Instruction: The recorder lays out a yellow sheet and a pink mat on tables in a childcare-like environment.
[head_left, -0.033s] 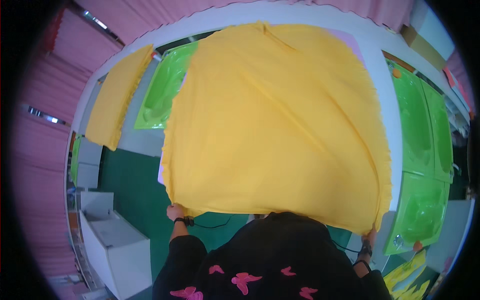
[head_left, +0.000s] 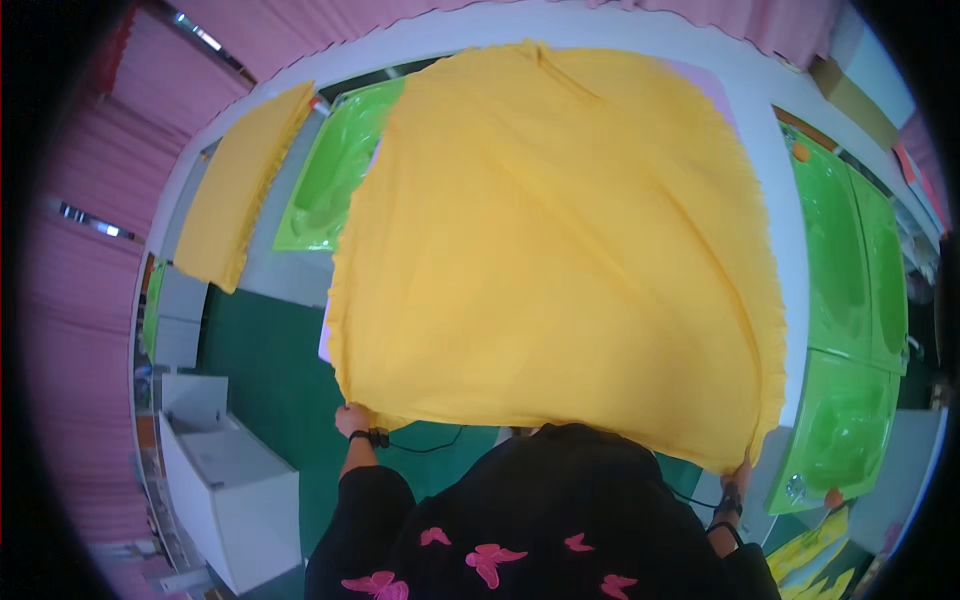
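So the person had the big yellow cloth (head_left: 560, 250) pinched by its two near corners: left hand (head_left: 352, 420) clenched on the left corner, right hand (head_left: 742, 472) gripping the right one, both down close to the body. From there the fabric billowed up and away over the white table (head_left: 770, 200), covering most of it, with a diagonal crease running from the far edge toward the right corner. Honestly the trick at that point looked like keeping both corners level and pulled evenly apart, so the sheet could settle flat rather than skewed. A second yellow cloth (head_left: 240, 190) lay flat off to the left, and green plastic tubs (head_left: 840, 270) sat on either side. A white cabinet (head_left: 230, 480) stood by the left elbow.
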